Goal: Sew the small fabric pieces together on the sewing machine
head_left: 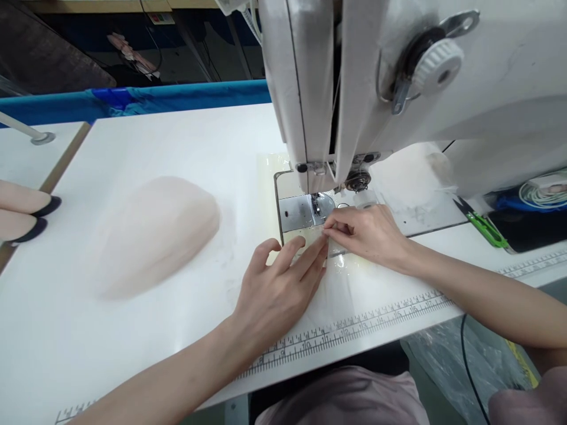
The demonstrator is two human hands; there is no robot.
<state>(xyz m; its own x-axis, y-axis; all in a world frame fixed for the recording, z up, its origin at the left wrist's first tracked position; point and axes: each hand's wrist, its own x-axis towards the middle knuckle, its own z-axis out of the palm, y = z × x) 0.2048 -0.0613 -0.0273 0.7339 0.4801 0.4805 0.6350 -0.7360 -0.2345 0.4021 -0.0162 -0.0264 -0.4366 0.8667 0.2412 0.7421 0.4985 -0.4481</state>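
Observation:
My left hand (pixel 283 283) rests palm down just in front of the sewing machine's presser foot (pixel 316 203), some fingers stretched forward and others lifted and bent. Its longest fingertips meet my right hand (pixel 365 233), whose thumb and forefinger pinch the edge of a thin see-through strip (pixel 341 289). The strip trails from there toward the table's front edge. Both hands are close to the metal needle plate (pixel 295 213). Whether the strip reaches under the foot is hard to see.
On the left lies a sheer beige fabric piece (pixel 163 236), beside beige pieces with black ends (pixel 26 212). The sewing machine head (pixel 305 77) rises above the hands. Green-handled thread snips (pixel 482 224) lie at right, near a dark tray (pixel 531 227). A printed ruler (pixel 332 337) lines the front edge.

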